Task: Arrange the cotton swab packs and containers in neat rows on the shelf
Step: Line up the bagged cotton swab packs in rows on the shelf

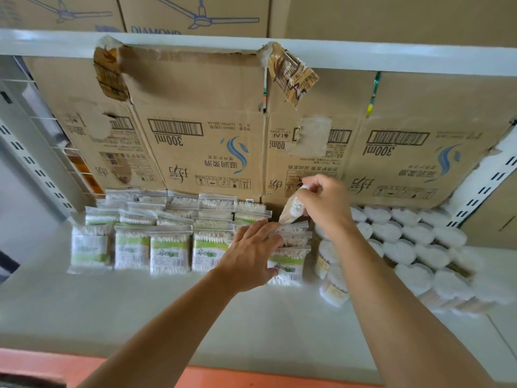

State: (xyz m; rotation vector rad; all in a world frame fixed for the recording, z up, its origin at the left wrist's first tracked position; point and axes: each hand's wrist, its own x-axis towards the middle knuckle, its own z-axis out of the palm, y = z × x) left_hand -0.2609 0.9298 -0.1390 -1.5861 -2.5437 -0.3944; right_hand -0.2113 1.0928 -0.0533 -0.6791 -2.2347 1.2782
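Observation:
Flat cotton swab packs [169, 252] with green labels stand in rows on the white shelf [195, 312], left and centre. Round cotton swab containers [416, 242] fill the right side in rows. My right hand [326, 203] holds one swab pack [292, 212] by its top, lifted and tilted above the rightmost column of packs. My left hand [251, 253] lies flat with straight fingers on the packs just left of that column, touching the front pack [288, 264] there.
Flattened cardboard [212, 141] lines the back of the shelf. A white upper shelf edge [363, 56] runs overhead with fan boxes [195, 15] above. Slotted uprights [481, 186] stand at both sides. A wire divider [67, 152] is at the left.

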